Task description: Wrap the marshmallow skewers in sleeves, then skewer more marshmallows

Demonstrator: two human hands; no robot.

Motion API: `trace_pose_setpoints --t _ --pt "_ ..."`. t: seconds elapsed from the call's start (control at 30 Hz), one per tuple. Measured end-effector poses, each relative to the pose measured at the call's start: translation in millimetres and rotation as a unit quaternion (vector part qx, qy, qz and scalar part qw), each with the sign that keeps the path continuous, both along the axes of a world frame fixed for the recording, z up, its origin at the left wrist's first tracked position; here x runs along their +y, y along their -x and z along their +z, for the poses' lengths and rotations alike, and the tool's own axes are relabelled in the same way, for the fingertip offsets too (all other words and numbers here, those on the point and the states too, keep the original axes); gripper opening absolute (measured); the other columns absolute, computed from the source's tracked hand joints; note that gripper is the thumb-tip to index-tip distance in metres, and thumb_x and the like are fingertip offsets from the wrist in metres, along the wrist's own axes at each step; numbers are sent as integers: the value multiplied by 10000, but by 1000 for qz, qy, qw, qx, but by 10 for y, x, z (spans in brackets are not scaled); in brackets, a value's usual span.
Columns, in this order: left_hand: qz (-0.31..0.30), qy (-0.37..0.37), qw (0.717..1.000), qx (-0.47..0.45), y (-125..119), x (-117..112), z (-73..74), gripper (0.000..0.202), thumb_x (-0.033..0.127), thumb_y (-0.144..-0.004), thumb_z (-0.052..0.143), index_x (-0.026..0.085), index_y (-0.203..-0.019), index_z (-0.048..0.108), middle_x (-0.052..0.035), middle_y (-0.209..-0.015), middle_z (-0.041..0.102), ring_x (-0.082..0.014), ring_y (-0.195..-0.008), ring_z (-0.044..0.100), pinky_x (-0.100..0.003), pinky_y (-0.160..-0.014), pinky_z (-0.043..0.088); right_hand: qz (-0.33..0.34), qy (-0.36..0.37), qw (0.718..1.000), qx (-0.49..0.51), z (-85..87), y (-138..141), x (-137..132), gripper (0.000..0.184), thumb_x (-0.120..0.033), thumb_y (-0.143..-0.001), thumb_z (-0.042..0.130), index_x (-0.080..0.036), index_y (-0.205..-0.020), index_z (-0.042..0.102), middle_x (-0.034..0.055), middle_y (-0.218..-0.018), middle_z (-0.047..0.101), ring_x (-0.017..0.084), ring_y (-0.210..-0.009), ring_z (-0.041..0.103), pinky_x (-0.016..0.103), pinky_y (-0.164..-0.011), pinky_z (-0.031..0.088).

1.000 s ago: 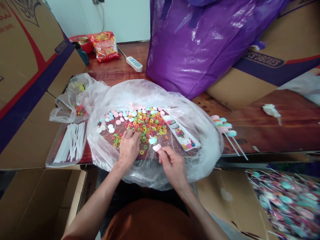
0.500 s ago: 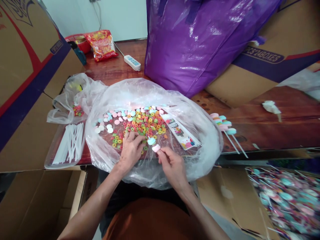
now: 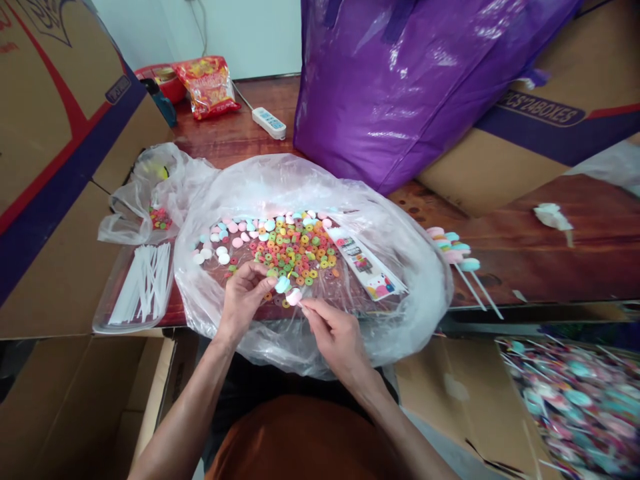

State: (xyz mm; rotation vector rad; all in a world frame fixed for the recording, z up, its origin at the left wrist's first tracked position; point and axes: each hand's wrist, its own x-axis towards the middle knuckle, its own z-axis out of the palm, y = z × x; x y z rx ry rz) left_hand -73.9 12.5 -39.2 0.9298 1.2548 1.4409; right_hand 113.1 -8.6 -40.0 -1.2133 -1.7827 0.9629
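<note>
My right hand [image 3: 337, 330] pinches a marshmallow skewer at its lower end. On it sit a pink marshmallow [image 3: 294, 297] close to the fingertips and a light blue marshmallow [image 3: 283, 285] beyond that. Just left of the skewer's far end, my left hand [image 3: 244, 293] has its thumb and fingers closed on a small green cereal ring [image 3: 271, 273]. Below both hands, a heap of colourful cereal rings [image 3: 300, 247] lies on a clear plastic sheet [image 3: 193, 303]. Loose pink, blue and white marshmallows [image 3: 237, 243] are spread along the heap's back left.
White sticks [image 3: 145, 283] fill a clear tray at left. Printed wrappers [image 3: 367, 263] lie right of the heap. Finished skewers [image 3: 453, 247] rest at the table's right edge; a box of wrapped ones [image 3: 575, 400] stands below. A purple bag [image 3: 400, 93] and cartons [image 3: 45, 167] flank the table.
My left hand has risen from the cereal heap and shifted left, with a green ring at its fingertips. The right hand has carried the marshmallow skewer slightly left towards it.
</note>
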Motion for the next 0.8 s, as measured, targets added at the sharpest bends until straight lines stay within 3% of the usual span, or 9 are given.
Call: trace_pose_setpoints --t 0.1,0.2,0.3,0.47,0.63,0.8 --pt "5 -12 998 55 5 -27 -22 239 325 -732 816 189 -820 640 7 -782 657 -117 -706 592 -235 -663 482 11 -30 999 -28 -7 -22 16 260 -252 -985 474 -191 -933 722 57 -845 753 163 -701 675 250 -692 498" --pt "7 -4 997 83 10 -43 -19 208 347 -765 787 186 -815 665 -8 -812 677 -127 -738 603 -241 -682 490 -2 -39 998 -43 -31 -32 20 252 -260 -983 488 -185 -873 702 37 -748 718 142 -617 624 238 -635 467" --pt "6 19 999 26 19 -45 -7 215 354 -771 789 179 -785 666 15 -734 647 -92 -656 559 -207 -626 456 -8 -30 999 -24 -53 -16 11 247 -282 -983 505 -188 -844 686 5 -666 660 123 -562 573 224 -591 444" --pt "-25 88 992 -85 64 -60 21 310 344 -680 872 178 -899 729 12 -745 673 -80 -647 573 -195 -627 467 10 -46 999 -1 -56 7 4 231 -236 -983 500 -180 -837 670 5 -694 662 118 -587 593 216 -600 449" --pt "-50 171 971 -157 116 -115 89 332 320 -561 941 153 -780 757 -3 -713 686 -64 -586 573 -178 -577 487 29 -111 993 8 -38 43 -11 202 -168 -983 486 -175 -865 649 4 -691 643 110 -579 576 214 -599 440" --pt "-52 193 961 -192 53 -161 115 337 313 -518 958 150 -708 733 -5 -777 702 -49 -555 584 -161 -536 501 24 -130 991 35 -21 146 -48 167 -124 -973 491 -172 -896 631 2 -697 628 103 -572 566 204 -581 429"
